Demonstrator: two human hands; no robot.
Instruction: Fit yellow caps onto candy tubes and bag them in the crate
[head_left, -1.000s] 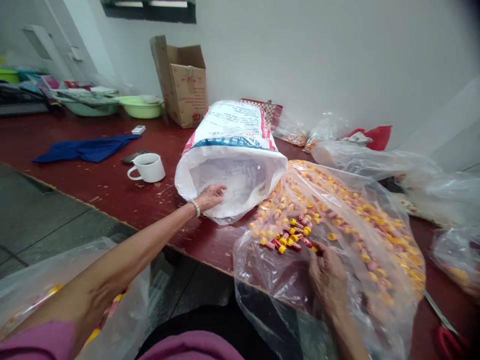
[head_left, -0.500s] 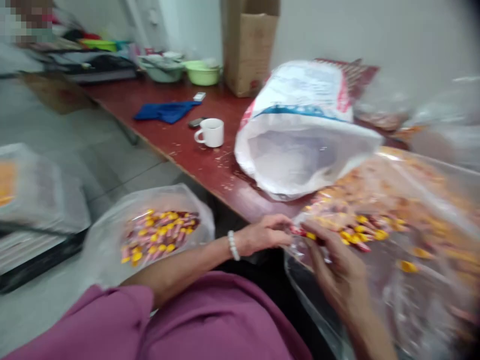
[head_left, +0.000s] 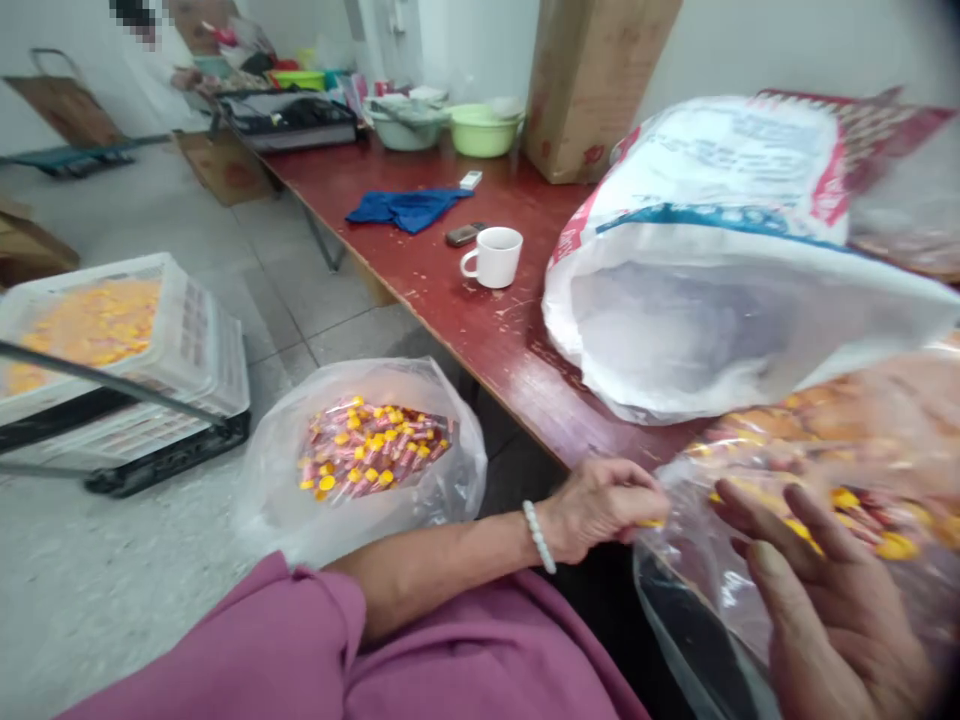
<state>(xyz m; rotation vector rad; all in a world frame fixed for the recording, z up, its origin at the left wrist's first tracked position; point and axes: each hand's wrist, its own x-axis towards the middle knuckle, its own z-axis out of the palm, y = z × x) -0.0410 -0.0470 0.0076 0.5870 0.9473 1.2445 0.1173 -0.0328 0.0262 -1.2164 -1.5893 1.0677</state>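
My left hand (head_left: 604, 508), with a white bead bracelet on its wrist, is closed at the table's near edge. A small yellow-capped tube (head_left: 652, 522) pokes out from its fingertips, mostly hidden. To its right, my right hand (head_left: 832, 600) has its fingers spread and holds nothing. It hovers over a large clear plastic bag (head_left: 694, 530) on the table. In that bag lie several pink tubes with yellow caps (head_left: 896, 545). More such tubes (head_left: 367, 445) fill an open clear bag (head_left: 281, 500) on my left, below table height.
On the red table (head_left: 420, 265) stand a white mug (head_left: 498, 258), a phone (head_left: 465, 234), a blue cloth (head_left: 409, 208), a green basin (head_left: 486, 132), a cardboard box (head_left: 592, 90) and an open white sack (head_left: 675, 300). White crates (head_left: 214, 340) sit on a trolley at left.
My right hand has come away from the left, and its fingers have spread. The left hand stays closed on the small tube. The view has swung left.
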